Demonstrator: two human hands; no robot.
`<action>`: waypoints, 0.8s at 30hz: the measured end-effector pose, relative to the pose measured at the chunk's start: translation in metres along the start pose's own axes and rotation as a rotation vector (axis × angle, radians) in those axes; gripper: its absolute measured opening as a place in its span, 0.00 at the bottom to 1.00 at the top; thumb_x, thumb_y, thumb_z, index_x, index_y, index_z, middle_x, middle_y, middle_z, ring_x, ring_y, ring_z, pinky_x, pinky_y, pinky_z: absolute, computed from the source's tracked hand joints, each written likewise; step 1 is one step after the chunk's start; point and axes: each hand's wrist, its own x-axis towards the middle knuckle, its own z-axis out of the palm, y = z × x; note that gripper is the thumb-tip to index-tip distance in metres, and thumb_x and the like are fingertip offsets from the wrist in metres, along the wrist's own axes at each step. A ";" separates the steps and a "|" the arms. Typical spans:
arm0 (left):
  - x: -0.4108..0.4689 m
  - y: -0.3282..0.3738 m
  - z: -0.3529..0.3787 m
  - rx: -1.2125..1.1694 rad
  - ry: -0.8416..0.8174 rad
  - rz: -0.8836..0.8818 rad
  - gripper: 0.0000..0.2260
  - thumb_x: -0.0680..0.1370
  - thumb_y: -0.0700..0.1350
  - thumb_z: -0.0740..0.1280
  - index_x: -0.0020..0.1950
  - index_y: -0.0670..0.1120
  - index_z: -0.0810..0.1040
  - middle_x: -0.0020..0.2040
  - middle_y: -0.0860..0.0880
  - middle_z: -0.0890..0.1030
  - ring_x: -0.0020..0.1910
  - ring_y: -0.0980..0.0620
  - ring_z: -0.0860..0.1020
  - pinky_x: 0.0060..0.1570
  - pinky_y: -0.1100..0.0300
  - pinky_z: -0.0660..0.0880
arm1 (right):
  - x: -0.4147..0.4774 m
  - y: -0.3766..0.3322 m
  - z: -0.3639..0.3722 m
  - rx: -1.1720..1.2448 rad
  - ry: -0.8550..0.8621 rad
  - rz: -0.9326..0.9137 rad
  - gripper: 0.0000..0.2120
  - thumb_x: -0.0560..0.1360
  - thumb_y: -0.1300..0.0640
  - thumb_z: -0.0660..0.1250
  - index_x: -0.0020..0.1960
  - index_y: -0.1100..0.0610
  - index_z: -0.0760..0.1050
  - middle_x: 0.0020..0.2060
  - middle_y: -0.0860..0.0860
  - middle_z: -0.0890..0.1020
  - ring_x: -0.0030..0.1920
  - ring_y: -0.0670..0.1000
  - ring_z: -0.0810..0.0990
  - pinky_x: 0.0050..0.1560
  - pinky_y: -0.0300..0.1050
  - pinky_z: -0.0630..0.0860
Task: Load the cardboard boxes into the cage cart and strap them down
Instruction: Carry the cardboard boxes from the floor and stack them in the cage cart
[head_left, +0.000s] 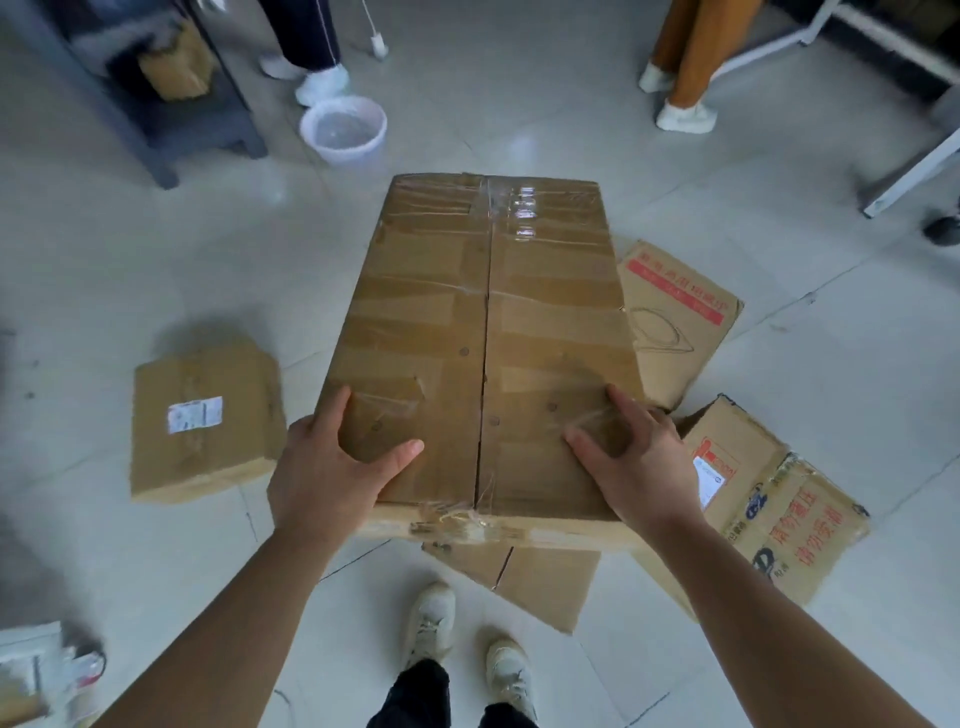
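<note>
Nearest the lens, 2 pale shoes (431, 623) stand on the grey tiled floor (156, 260), with 2 bare forearms reaching forward above them.

At far left a dark shelf unit (171, 130) stands at the back. In front of it a small cardboard box (202, 421) with a white label lies flat on the tiles, well apart from the rest. Further right a white plastic basin (344, 130) sits beside a bystander's dark trousers (306, 31).

The left hand (332, 467) grips the near-left corner of the large taped carton (483, 322), thumb spread across the top and the other fingers reaching round the side edge. This carton fills the centre, long axis pointing away, clear tape along its middle seam. A flatter box (530, 577) shows under its near edge; whether they touch I cannot tell.

The right hand (639, 462) holds the near-right corner the same way, thumb on top, fingers bent over the right edge.

To the right 2 more cartons lie on the floor, a red-banded box (680, 312) partly behind the big carton and a red-lettered box (769, 499) nearer. Beyond them are orange trousers (696, 47) and a white metal frame (914, 161).
</note>
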 end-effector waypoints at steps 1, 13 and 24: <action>-0.014 -0.002 -0.014 -0.021 0.031 -0.041 0.44 0.61 0.74 0.66 0.73 0.60 0.58 0.65 0.48 0.70 0.61 0.45 0.74 0.54 0.47 0.74 | -0.006 -0.012 -0.010 -0.007 -0.015 -0.043 0.37 0.67 0.31 0.63 0.73 0.42 0.62 0.68 0.50 0.70 0.64 0.53 0.72 0.60 0.49 0.72; -0.195 -0.057 -0.141 -0.202 0.412 -0.448 0.41 0.60 0.75 0.65 0.69 0.66 0.58 0.61 0.49 0.71 0.54 0.46 0.75 0.45 0.55 0.69 | -0.096 -0.155 -0.055 -0.067 -0.260 -0.557 0.36 0.66 0.31 0.62 0.71 0.40 0.62 0.63 0.50 0.72 0.59 0.53 0.75 0.53 0.46 0.70; -0.353 -0.139 -0.211 -0.268 0.698 -0.796 0.44 0.59 0.76 0.65 0.72 0.62 0.61 0.63 0.48 0.71 0.56 0.46 0.77 0.44 0.54 0.74 | -0.232 -0.267 -0.015 -0.111 -0.499 -0.933 0.35 0.69 0.33 0.65 0.72 0.41 0.62 0.63 0.51 0.73 0.60 0.53 0.74 0.59 0.48 0.69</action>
